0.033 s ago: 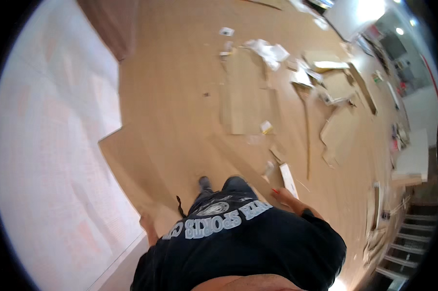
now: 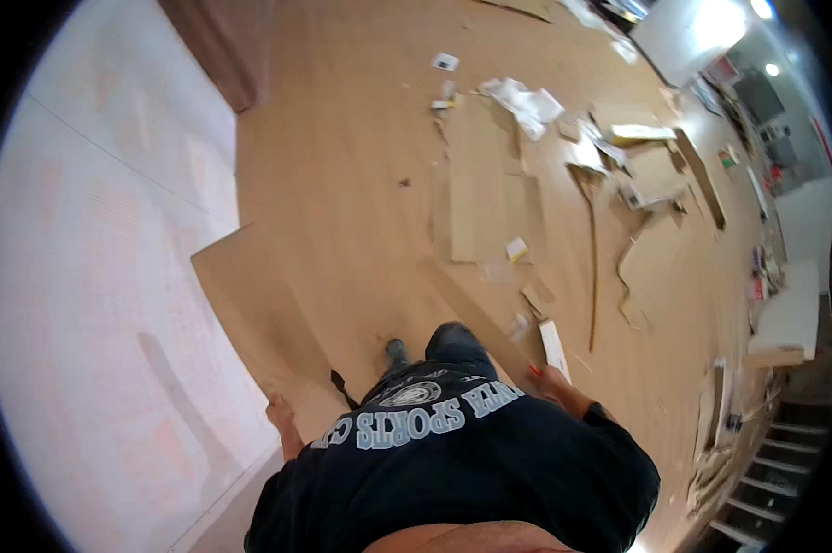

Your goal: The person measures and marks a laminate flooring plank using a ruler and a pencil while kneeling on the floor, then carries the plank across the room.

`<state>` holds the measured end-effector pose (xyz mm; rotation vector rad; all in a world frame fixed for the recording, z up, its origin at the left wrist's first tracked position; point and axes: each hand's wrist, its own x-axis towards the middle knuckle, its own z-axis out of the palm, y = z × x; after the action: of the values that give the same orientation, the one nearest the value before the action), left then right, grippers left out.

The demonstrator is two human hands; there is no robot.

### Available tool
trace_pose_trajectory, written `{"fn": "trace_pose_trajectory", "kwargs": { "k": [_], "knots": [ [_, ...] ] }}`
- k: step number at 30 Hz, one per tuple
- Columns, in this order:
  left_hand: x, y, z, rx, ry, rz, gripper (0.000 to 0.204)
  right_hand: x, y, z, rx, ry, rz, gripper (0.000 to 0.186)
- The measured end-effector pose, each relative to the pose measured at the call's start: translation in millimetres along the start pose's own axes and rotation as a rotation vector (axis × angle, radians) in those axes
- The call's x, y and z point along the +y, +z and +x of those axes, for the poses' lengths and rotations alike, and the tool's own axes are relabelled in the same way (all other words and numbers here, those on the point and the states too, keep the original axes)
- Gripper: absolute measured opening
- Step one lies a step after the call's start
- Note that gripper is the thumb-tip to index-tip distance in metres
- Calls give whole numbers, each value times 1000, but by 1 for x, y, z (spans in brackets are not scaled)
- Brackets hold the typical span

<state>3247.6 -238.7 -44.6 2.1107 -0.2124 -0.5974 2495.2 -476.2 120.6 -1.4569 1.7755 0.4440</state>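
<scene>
My left hand is low beside the white wall, fingers curled at the edge of a thin brown board. The board's colour is close to the floor's, so its far outline is hard to make out. My right hand is closed on a small red stick-like thing; its kind is too small to tell. Just beyond that hand is a long white box-like piece. A darker brown strip runs slantwise toward the right hand; I cannot tell whether the hand touches it.
A white wall with faint reddish patches rises on the left. Flattened cardboard and crumpled white plastic lie ahead on the wood floor. More torn cardboard and a thin stick lie to the right. A ladder is at lower right.
The view has shifted slightly, so floor items sit a little further right and lower. Both hands keep nearly the same position and grip.
</scene>
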Motion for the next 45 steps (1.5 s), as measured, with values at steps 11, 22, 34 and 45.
{"fn": "trace_pose_trajectory", "kwargs": {
  "k": [11, 22, 34, 45],
  "knots": [
    [346, 309, 198, 306, 85, 72, 65, -93, -203, 324, 31, 167, 260, 40],
    [567, 570, 454, 262, 151, -25, 51, -550, -645, 708, 115, -119, -44, 41],
    [931, 929, 973, 90, 88, 229, 67, -801, -800, 1038, -63, -22, 17, 46],
    [1192, 1134, 1172, 287, 150, 2, 51, -1112, -1171, 1405, 100, -229, -221, 37]
  ]
}}
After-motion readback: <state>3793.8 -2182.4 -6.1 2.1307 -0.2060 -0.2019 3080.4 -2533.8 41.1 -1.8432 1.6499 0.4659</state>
